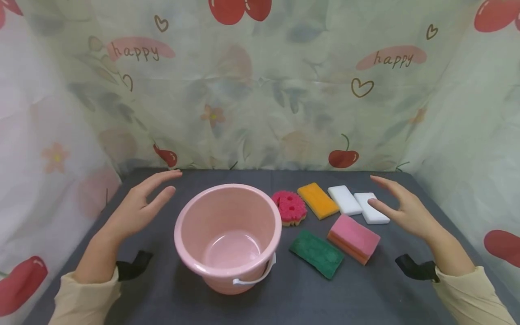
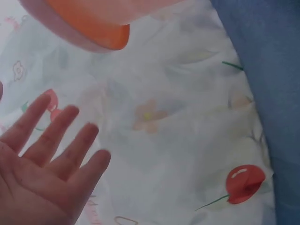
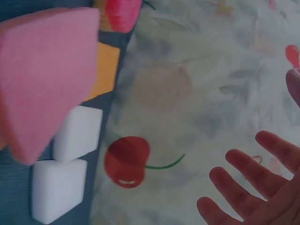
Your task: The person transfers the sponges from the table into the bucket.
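A pink bucket [image 1: 229, 284] with a white handle stands left of centre on the dark table, and nothing shows inside it. To its left hovers my left hand [image 1: 140, 207], fingers extended and holding nothing; the left wrist view shows its spread fingers [image 2: 70, 150] below the bucket's rim [image 2: 84, 40]. Above the table's right side my right hand [image 1: 410, 210] is raised with straight fingers, also holding nothing. Nearest it lies a white sponge [image 1: 371, 208], beside another white sponge [image 1: 344, 200]. A thick pink sponge [image 1: 355, 237] lies in front of them.
Between bucket and white sponges are a yellow sponge [image 1: 318, 201] and a red patterned sponge [image 1: 289, 206]. A green scouring pad [image 1: 317, 253] lies nearer the front. Printed fabric [image 1: 260, 99] walls the back and both sides of the dark table [image 1: 317, 302].
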`<action>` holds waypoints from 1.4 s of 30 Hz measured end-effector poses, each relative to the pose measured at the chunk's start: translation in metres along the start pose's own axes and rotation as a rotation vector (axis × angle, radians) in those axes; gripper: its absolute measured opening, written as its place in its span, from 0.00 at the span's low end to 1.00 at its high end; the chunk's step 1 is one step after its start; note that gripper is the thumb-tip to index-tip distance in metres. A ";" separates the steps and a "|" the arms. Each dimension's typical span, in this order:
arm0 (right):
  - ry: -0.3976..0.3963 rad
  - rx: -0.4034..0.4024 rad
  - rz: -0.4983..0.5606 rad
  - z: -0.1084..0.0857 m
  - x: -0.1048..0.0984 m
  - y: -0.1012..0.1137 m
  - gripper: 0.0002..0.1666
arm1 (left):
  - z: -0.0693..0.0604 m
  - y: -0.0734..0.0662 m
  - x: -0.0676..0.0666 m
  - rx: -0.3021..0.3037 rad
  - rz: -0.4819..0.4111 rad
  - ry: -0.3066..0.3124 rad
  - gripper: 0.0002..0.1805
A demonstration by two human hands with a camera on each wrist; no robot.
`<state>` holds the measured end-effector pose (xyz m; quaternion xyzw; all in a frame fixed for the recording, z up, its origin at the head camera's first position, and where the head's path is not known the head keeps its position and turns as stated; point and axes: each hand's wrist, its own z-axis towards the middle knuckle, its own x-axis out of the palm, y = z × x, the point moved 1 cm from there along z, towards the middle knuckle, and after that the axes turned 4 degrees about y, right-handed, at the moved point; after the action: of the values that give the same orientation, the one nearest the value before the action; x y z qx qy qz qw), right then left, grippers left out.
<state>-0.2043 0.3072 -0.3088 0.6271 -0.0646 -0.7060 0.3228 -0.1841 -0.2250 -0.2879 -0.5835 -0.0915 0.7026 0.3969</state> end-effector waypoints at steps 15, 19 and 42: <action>0.018 0.020 0.110 -0.029 0.035 -0.052 0.35 | -0.015 0.030 0.032 0.078 -0.393 0.136 0.24; 0.053 0.062 0.100 -0.033 0.042 -0.058 0.36 | -0.018 0.034 0.041 0.133 -0.473 0.136 0.24; 0.193 0.082 0.086 -0.037 0.066 -0.074 0.45 | -0.020 0.038 0.049 0.091 -0.465 0.099 0.23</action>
<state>-0.1982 0.3416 -0.4088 0.7013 -0.0891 -0.6246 0.3318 -0.1835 -0.2244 -0.3531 -0.5619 -0.1723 0.5663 0.5778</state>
